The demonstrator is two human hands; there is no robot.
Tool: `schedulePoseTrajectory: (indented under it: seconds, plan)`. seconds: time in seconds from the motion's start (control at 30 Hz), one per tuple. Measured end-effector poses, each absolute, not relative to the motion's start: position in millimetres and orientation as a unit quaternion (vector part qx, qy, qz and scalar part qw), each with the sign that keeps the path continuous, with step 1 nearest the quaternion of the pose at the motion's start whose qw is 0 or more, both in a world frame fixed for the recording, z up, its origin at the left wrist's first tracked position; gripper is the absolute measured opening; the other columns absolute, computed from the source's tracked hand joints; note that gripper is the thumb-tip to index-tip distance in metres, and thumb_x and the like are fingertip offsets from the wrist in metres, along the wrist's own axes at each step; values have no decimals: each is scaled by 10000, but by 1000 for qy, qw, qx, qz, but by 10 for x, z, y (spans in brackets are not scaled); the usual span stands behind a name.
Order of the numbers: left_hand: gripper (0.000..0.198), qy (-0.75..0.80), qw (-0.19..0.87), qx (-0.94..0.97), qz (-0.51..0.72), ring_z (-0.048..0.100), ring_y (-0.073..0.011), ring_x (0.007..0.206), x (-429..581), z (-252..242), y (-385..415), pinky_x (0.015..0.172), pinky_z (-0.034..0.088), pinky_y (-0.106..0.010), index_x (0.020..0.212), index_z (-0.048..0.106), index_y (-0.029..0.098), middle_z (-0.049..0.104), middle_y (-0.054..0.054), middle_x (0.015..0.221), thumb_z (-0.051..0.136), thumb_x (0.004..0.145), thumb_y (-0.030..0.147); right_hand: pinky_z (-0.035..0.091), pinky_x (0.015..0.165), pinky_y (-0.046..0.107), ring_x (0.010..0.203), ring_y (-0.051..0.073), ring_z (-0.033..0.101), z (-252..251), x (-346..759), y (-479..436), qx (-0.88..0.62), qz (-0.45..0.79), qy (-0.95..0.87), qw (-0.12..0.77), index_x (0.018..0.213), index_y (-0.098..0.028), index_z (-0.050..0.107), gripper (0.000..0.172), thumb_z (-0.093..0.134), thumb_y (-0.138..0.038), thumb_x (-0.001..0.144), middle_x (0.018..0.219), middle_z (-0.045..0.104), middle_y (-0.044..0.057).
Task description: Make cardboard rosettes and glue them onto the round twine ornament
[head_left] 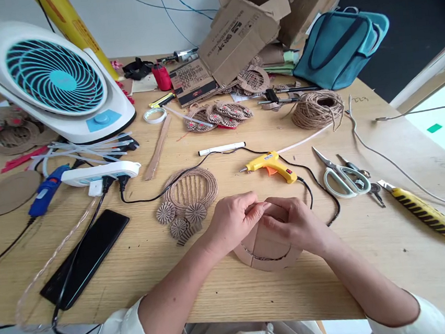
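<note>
A round cardboard disc [265, 247] with a curved cut line lies on the table in front of me. My left hand [237, 220] pinches its far edge with thumb and fingers. Close beside it, my right hand [296, 223] grips the same edge, its fingers partly covering the disc. The fingertips of both hands nearly meet. Just beyond them rests a yellow hot glue gun [272, 166]. To the left lies a rope-wrapped ring [190, 188] with twine strands across it, and pleated cardboard rosettes [179, 227] at its near side.
Scissors [344, 179] and a yellow utility knife [427, 213] lie at right, near a twine roll [318, 109]. A black phone [85, 259], white power strip [101, 173] and fan [61, 88] occupy the left. Black cords cross the table. Cardboard boxes [239, 39] and a teal bag [339, 50] stand behind.
</note>
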State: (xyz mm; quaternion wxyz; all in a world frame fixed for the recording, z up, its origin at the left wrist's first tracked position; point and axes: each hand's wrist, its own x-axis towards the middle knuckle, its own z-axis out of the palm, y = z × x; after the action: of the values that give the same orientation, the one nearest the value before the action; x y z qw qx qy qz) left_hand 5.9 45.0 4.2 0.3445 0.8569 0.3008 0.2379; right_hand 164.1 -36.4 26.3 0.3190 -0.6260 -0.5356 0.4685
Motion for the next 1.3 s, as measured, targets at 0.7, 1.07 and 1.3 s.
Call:
schedulePoseTrajectory:
  seconds: [0.7, 1.07, 1.3]
  plan:
    - [342, 272, 381, 849, 246, 424, -80, 559, 68, 72, 417, 551, 289, -228, 667, 468, 178, 490, 62, 600, 582, 944, 344, 230, 497, 226, 587, 78, 292, 243, 1657, -381, -597, 511, -525, 326, 765, -163, 552, 118, 600, -268, 786, 638, 361, -56]
    - [346, 282, 402, 819, 297, 393, -68, 537, 94, 70, 385, 533, 284, -210, 672, 493, 174, 459, 70, 581, 577, 955, 356, 289, 515, 217, 595, 91, 360, 227, 1777, -347, -618, 452, -565, 308, 841, -177, 620, 106, 629, -252, 767, 644, 454, -54]
    - [393, 341, 410, 798, 282, 361, -82, 545, 64, 87, 464, 531, 270, -221, 660, 464, 180, 397, 65, 566, 498, 982, 402, 307, 492, 213, 589, 99, 398, 176, 1877, -349, -615, 488, -512, 349, 797, -182, 572, 231, 697, -375, 800, 655, 495, -33]
